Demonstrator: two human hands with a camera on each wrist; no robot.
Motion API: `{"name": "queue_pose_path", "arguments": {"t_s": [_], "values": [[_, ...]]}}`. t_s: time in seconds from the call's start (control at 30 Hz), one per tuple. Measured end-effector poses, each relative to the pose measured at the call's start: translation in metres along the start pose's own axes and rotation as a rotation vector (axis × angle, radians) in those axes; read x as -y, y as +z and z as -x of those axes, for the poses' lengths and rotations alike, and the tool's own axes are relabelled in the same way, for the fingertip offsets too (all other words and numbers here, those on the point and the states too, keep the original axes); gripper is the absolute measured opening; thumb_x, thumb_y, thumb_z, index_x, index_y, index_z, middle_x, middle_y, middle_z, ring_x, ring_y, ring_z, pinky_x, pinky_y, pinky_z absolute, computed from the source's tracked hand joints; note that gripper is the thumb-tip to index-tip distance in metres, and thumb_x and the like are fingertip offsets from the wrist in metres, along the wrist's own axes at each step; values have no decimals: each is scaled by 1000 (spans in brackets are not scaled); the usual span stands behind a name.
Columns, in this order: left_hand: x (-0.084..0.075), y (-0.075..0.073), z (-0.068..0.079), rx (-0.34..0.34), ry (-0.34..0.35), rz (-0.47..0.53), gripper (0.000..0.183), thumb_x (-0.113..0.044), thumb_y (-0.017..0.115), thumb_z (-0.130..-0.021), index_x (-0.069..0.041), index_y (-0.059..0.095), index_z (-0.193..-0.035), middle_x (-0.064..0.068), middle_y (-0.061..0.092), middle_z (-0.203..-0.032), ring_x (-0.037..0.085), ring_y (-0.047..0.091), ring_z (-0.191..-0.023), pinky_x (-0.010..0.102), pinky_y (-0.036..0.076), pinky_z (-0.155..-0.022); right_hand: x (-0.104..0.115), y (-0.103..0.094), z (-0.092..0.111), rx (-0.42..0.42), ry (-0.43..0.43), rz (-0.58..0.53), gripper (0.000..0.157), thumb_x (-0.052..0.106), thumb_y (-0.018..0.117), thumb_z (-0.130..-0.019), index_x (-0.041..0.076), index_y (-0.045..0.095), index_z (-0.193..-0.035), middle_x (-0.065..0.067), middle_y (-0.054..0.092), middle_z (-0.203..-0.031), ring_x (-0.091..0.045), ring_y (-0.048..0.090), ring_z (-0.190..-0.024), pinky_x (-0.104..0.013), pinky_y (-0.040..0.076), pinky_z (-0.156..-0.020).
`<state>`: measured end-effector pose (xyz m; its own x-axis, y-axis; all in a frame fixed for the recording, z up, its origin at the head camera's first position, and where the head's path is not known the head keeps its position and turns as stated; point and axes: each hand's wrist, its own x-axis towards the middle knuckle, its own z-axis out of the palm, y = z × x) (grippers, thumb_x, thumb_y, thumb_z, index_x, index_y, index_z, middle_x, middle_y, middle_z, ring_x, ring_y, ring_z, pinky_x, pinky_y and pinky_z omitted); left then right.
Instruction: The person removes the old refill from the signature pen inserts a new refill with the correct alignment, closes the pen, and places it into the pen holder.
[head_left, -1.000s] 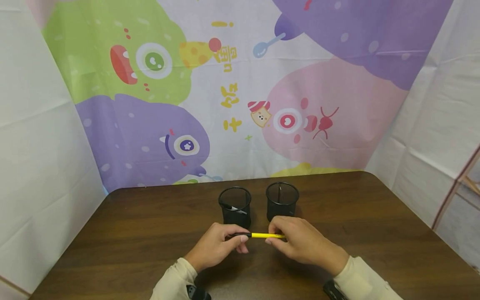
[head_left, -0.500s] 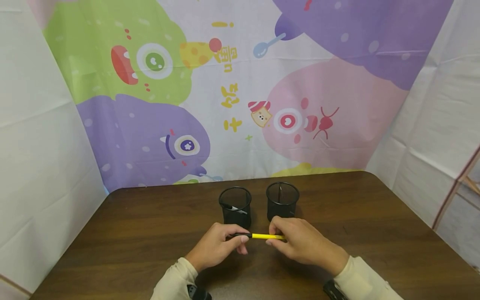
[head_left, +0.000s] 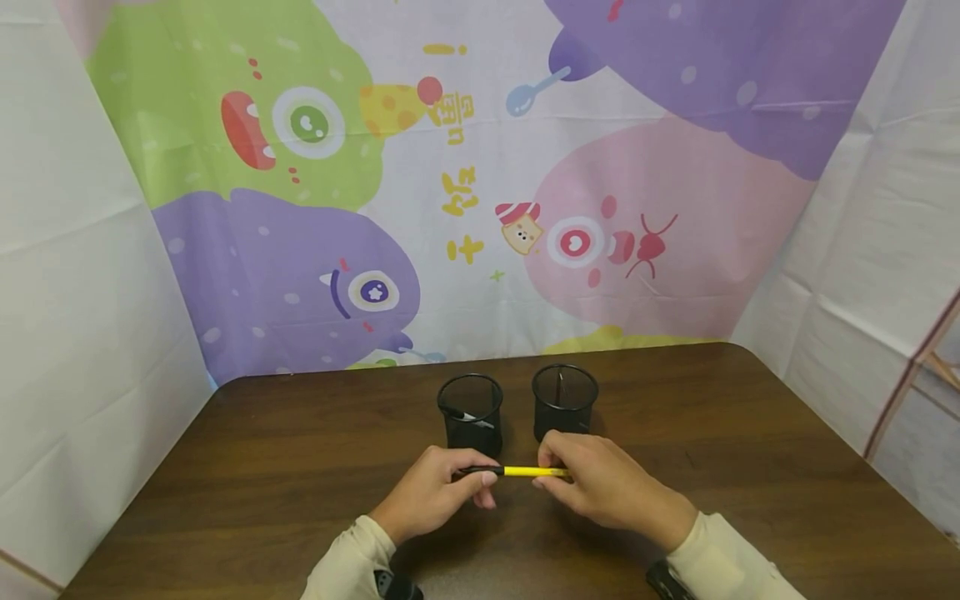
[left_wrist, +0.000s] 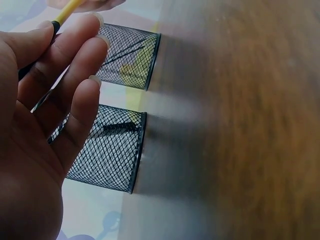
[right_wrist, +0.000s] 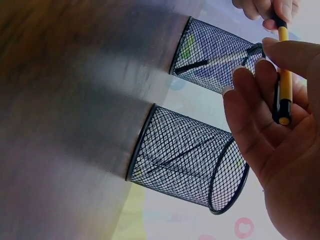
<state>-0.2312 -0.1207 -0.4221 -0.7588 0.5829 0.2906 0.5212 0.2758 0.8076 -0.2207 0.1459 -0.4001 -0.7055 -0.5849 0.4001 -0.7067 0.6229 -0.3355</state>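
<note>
Level above the table, a yellow pen with a black front section (head_left: 521, 472) spans my two hands. My left hand (head_left: 435, 493) pinches the black section between thumb and index finger. At the yellow end, my right hand (head_left: 603, 485) holds the barrel with thumb and fingers. The right wrist view shows a black clip (right_wrist: 276, 97) and a small yellow button on that end. Just beyond the hands stand two black mesh pen cups, a left cup (head_left: 460, 435) and a right cup (head_left: 546, 423). Inside the left one leans a black-and-white pen (head_left: 472, 418).
The dark wooden table (head_left: 300, 467) has rounded far corners. Behind it hangs a cartoon-monster cloth (head_left: 465, 308), and white fabric walls (head_left: 90, 292) flank both sides. Thin dark lines show inside the right cup through its mesh.
</note>
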Motion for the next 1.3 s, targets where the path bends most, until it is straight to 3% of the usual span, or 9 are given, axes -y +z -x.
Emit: {"name": "queue_pose_path", "arguments": {"t_s": [0.5,0.7,0.93,1.07,1.3], "values": [[2,2,-1,2,12,26,19,-23,64,-100,-12,72,-113,-9,73,-76,11,71,-73,28,56,-72,-1,0,0,-47,-25,14,31,22,83,-85,25,52,-87,18,47,-77,-1,46,-63,-21,42,-54],[2,1,-1,-17,13,56,20,-22,64,-100,-10,72,-114,-6,74,-78,13,71,-74,32,57,-72,-1,1,0,-43,-33,3,24,26,81,-87,27,58,-92,20,52,-83,-1,50,-69,-22,46,-61],[4,1,-1,-41,36,95,19,-15,63,-100,-7,71,-115,1,74,-80,16,70,-72,43,59,-69,-3,1,0,-46,-35,-63,14,34,73,-93,25,66,-102,20,58,-88,-3,56,-72,-22,49,-64],[3,0,-1,-48,57,103,19,-15,63,-100,-6,71,-115,2,74,-81,16,70,-72,44,59,-68,-3,0,0,-41,-23,-106,19,41,64,-99,25,71,-106,21,58,-87,-1,53,-72,-23,49,-64],[4,1,-1,-54,54,137,20,-13,63,-100,-5,70,-117,4,74,-83,20,71,-72,44,59,-68,-5,-1,-1,-21,-12,-191,16,35,62,-101,25,74,-97,20,61,-81,-3,54,-71,-25,50,-65]]}}
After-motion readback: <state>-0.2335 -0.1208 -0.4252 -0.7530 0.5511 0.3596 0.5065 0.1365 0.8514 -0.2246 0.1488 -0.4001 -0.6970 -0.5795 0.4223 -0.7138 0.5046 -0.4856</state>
